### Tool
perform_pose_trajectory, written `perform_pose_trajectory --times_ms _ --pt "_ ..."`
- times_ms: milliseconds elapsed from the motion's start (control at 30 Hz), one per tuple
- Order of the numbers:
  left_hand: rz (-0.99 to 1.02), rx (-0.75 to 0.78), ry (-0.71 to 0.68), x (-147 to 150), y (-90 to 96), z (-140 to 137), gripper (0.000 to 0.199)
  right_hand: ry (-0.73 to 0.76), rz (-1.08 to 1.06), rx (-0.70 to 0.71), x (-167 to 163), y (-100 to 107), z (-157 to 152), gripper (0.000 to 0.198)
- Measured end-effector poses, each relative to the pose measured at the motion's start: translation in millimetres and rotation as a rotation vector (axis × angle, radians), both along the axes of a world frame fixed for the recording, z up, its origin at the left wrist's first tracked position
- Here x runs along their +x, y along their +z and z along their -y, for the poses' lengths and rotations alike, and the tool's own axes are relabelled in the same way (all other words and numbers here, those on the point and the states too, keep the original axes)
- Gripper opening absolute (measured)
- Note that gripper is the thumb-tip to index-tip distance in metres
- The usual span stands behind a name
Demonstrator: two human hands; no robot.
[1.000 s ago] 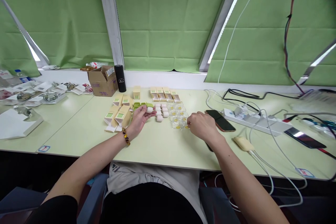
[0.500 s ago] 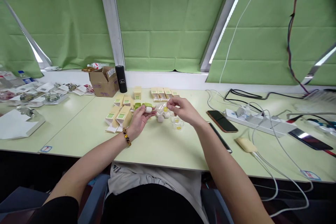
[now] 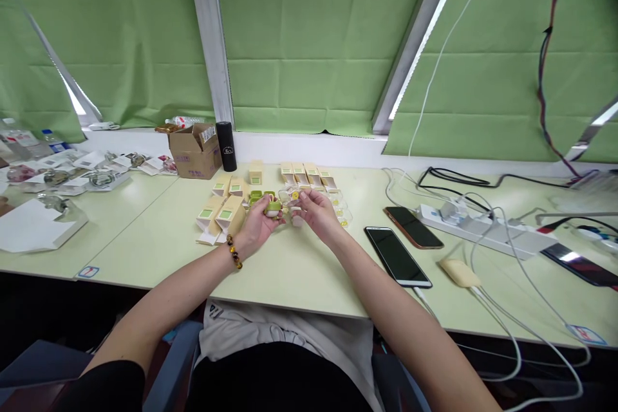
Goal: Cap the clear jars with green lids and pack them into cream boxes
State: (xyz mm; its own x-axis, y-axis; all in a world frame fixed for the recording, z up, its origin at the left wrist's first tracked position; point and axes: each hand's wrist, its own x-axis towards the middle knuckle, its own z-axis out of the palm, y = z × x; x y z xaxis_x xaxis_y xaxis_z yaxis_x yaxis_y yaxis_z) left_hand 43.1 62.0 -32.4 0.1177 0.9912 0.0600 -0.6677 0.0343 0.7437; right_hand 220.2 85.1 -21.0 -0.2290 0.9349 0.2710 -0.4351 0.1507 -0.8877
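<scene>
Near the table's middle, my left hand (image 3: 257, 224) is closed round a small green-and-white container (image 3: 273, 207). The fingers of my right hand (image 3: 316, 214) pinch a clear plastic piece with a yellow centre (image 3: 294, 196), just right of the container. Whether the two pieces touch, I cannot tell. Behind my left fingers are other small green containers (image 3: 255, 195). More clear pieces with yellow centres (image 3: 343, 214) lie beyond my right hand, partly hidden by it. Small cream cartons (image 3: 228, 214) stand left of my left hand, and a row of similar cartons (image 3: 300, 174) lies behind.
To the right are a white-framed phone (image 3: 396, 256), an orange-edged phone (image 3: 414, 226), a power strip (image 3: 483, 232) and loose white cables. A cardboard box (image 3: 194, 158) and a black cylinder (image 3: 226, 147) stand at the back left. White packages (image 3: 36, 228) spread across the far left.
My right hand has moved left and closer to my left hand with the clear piece. The container in my left hand now shows more green on top. The white-framed phone is uncovered.
</scene>
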Motion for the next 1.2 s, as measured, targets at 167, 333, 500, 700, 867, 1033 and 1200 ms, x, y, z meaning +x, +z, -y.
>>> perform_pose_trajectory --times_ms 167,333,500,700,867,1033,1200 --pt "-0.088 0.052 -0.035 1 2.1 2 0.035 -0.113 0.102 0.075 -9 -6 6 0.048" --pt "-0.09 0.106 -0.025 1 5.3 4 0.036 -0.198 0.218 0.15 -9 -6 9 0.044" --pt "-0.071 0.121 -0.005 1 3.9 2 0.035 -0.26 0.263 0.215 -11 -7 13 0.039" --pt "-0.017 0.144 0.128 0 -0.3 -5 0.036 -0.274 0.121 0.146 -20 -12 15 0.054" --pt "-0.012 0.175 0.204 1 -2.8 -5 0.043 -0.28 0.048 0.128 -33 -20 14 0.074" --pt "-0.055 0.192 0.185 3 -5.0 -2 0.044 -0.275 0.007 0.099 -29 -21 15 0.064" --pt "0.019 0.11 0.176 -3 -7.1 -9 0.027 -0.062 -0.233 -0.063 -13 -13 11 0.048"
